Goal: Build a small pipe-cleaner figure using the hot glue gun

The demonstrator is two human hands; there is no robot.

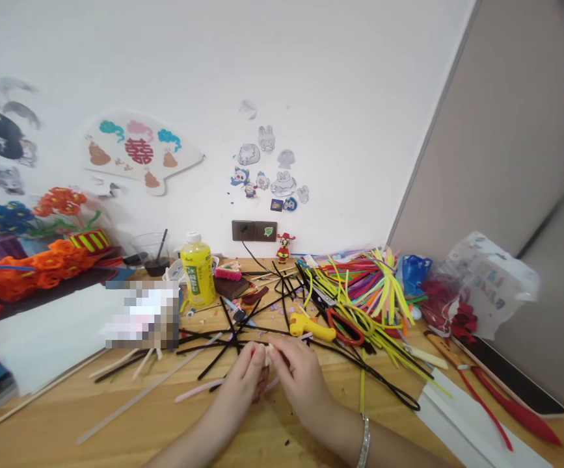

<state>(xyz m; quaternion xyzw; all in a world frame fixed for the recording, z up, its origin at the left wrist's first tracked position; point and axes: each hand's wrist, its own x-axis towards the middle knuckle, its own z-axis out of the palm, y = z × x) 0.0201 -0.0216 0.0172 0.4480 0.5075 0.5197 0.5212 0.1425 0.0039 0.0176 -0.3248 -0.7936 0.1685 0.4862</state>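
My left hand (243, 376) and my right hand (302, 376) meet over the front middle of the wooden table. Both are closed, fingertips pinching a small cream-coloured piece (268, 355) between them; its kind is mostly hidden by the fingers. A pale pink pipe cleaner (196, 391) lies at the left hand, partly behind it. Just beyond the right hand rests a yellow glue gun (311, 327). Black pipe cleaners (208, 364) are strewn around and behind both hands. Red-handled scissors (347, 330) lie to the right of the glue gun.
Yellow and multicoloured pipe cleaners (360, 279) are heaped at the back right. A yellow drink bottle (198, 273) stands back left, near a clear cup (152, 253). Orange pipe-cleaner flowers (32, 276) fill the left. White paper (471, 422) and red pieces lie at right.
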